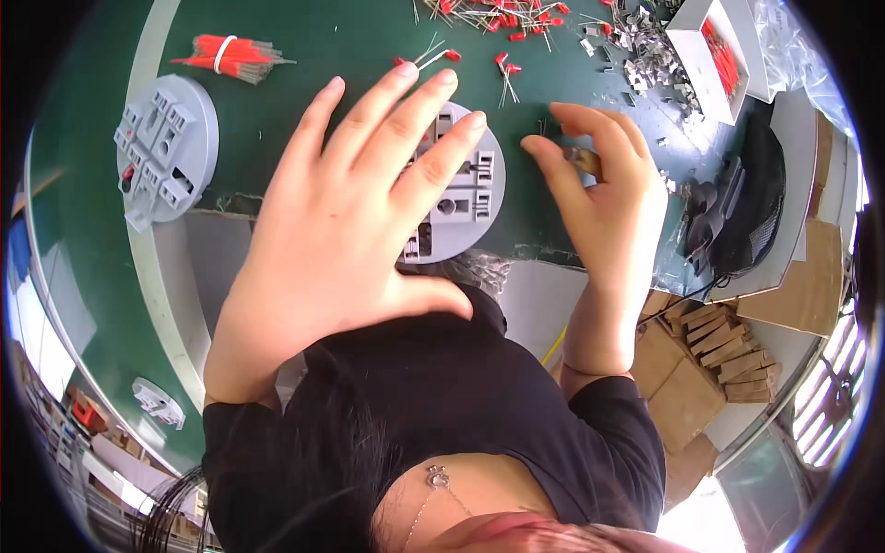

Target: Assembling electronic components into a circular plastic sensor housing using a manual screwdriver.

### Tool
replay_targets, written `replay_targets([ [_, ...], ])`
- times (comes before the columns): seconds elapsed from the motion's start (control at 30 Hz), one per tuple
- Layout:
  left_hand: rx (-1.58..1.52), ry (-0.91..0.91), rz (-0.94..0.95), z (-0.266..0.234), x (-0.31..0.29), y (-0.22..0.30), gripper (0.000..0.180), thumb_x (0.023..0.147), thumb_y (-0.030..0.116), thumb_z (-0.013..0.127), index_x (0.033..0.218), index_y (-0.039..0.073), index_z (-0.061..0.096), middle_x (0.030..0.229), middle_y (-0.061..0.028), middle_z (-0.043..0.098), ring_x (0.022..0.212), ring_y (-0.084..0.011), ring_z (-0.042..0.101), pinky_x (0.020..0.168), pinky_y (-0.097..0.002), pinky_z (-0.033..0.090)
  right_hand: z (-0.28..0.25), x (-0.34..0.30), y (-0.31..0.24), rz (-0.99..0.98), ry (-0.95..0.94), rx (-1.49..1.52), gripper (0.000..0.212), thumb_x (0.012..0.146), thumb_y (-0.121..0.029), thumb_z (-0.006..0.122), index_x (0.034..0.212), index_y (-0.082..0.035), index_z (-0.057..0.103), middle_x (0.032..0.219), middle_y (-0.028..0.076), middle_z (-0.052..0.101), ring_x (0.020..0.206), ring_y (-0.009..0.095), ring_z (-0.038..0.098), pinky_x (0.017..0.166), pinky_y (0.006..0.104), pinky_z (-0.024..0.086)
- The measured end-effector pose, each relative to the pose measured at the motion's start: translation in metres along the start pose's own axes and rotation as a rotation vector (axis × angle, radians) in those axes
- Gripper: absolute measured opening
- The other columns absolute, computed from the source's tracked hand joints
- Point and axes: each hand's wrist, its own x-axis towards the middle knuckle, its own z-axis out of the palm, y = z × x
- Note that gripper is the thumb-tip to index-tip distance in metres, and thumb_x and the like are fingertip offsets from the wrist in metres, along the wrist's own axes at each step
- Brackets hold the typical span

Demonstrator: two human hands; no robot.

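My left hand (359, 194) is open, its fingers spread above a round grey plastic base (466, 230) and hiding much of it. Slots and small raised blocks show on the base's right half. Right of the base, my right hand (604, 184) is curled, thumb and forefinger bent toward each other with a gap between their tips. Inside its curl sits a small yellowish and grey object (583, 161), mostly covered by the fingers; its kind cannot be made out. Beyond the left fingertips lies a red LED with long leads (450, 56).
Red LEDs (502, 18) and small metal clips (654, 60) are scattered at the far side. A white box (701, 55) holds red parts. A banded bundle of red sleeved wires (230, 57) and another grey base (171, 147) lie left. A black mesh pouch (756, 203) is right.
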Motion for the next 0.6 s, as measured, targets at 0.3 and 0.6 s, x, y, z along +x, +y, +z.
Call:
replay_targets([
  [0.3,-0.236,-0.032,-0.221,-0.002,0.090,-0.012,0.008,0.090,0.009,0.061,0.089,0.001,0.062,0.090,-0.0163,0.062,0.088,-0.0343,0.062,0.080,-0.0417,0.051,0.016,0.008,0.026,-0.212,0.150,0.091,0.016,0.081,0.000,0.078,0.095,-0.003,0.071,0.093,0.008,0.067,0.068,0.015,0.060,0.062,0.0252,0.048],
  [0.6,-0.141,-0.059,-0.199,0.005,0.103,-0.007,0.010,0.090,0.011,0.062,0.088,0.001,0.062,0.090,-0.0168,0.062,0.089,-0.0352,0.062,0.080,-0.0431,0.050,0.013,0.008,0.029,-0.187,0.215,0.186,0.017,0.077,-0.006,0.081,0.091,-0.009,0.071,0.087,0.007,0.068,0.066,0.025,0.065,0.059,0.0329,0.051],
])
